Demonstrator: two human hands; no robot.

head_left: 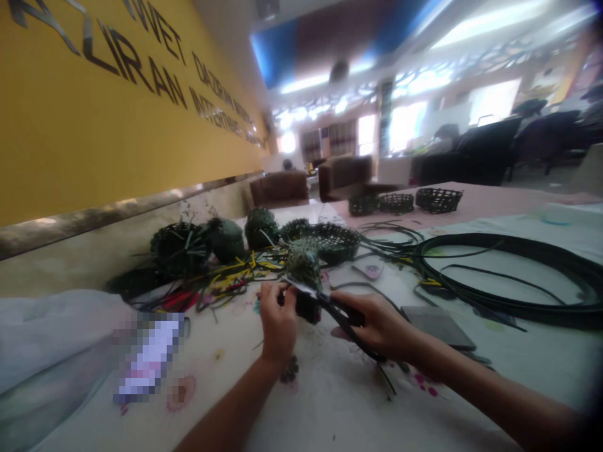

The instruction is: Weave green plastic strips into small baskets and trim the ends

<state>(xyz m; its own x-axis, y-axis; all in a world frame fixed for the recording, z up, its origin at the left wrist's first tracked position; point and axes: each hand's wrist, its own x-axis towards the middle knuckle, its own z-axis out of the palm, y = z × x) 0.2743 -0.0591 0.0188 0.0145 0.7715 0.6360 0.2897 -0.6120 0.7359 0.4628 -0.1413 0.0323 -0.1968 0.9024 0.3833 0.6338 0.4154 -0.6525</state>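
Over the flowered tablecloth [226,389], my left hand [277,323] is closed around a small dark woven piece [307,307]. Frayed greenish strands [301,260] show just above it; motion blur hides whether they belong to the same piece. My right hand [377,323] grips black-handled scissors [346,323]. Their pale blades point left and lie across the top of the woven piece, close to my left fingers. Whether the blades are apart is too blurred to tell.
Dark woven baskets [179,248] line the back left, beside tangled yellow and green strips [245,267]. A large coil of dark strip [499,304] lies right, near a grey flat block [438,326]. More baskets [438,199] stand far back. A pale plastic bag [51,351] lies left.
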